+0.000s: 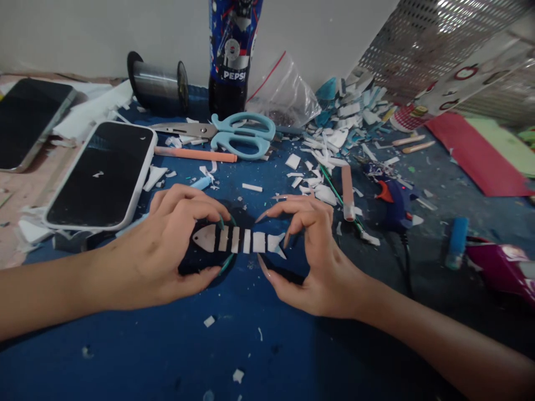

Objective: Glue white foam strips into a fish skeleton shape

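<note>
On the blue tabletop, white foam pieces lie in a row shaped like a fish. At the left end is a pointed head piece (pixel 205 238) with a small dark eye hole. Several narrow strips (pixel 236 240) and a wider square piece (pixel 259 242) follow with gaps between them. A forked tail piece (pixel 276 244) ends the row on the right. My left hand (pixel 175 239) curves around the head end, its thumb below and fingers above the strips. My right hand (pixel 311 245) arches around the tail end, thumb and fingers apart. Both hands have long nails and rest by the pieces.
Behind my hands lie blue-handled scissors (pixel 242 136), an orange pen (pixel 196 154) and a white-cased phone (pixel 102 175). A Pepsi bottle (pixel 229 61), a wire spool (pixel 156 83) and foam scraps (pixel 346 117) stand farther back. A corded glue gun (pixel 395 203) lies right.
</note>
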`<state>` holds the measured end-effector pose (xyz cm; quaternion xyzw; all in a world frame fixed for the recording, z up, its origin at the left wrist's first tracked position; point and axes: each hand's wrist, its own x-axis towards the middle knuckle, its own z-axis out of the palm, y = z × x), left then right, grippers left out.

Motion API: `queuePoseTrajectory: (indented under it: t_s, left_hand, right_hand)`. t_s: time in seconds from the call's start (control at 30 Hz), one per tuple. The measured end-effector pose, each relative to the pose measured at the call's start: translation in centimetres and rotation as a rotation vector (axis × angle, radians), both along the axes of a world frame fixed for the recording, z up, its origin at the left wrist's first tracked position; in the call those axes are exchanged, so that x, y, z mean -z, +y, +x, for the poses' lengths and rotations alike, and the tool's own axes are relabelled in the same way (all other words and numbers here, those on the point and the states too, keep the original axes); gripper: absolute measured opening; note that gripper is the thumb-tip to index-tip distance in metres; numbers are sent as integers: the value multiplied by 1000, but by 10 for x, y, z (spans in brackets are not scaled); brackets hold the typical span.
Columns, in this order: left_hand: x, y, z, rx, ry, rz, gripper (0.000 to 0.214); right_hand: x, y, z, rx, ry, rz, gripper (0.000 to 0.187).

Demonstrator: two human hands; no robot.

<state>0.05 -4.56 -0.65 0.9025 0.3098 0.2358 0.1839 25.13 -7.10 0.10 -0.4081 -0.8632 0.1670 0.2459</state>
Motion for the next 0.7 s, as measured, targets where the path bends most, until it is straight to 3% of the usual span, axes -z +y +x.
queuePoseTrajectory:
  t_s: [0.7]
  left_hand:
    - [6, 2, -5, 0, -10, 11, 44]
  right_hand:
    - [1, 0, 4, -4, -15, -21, 37]
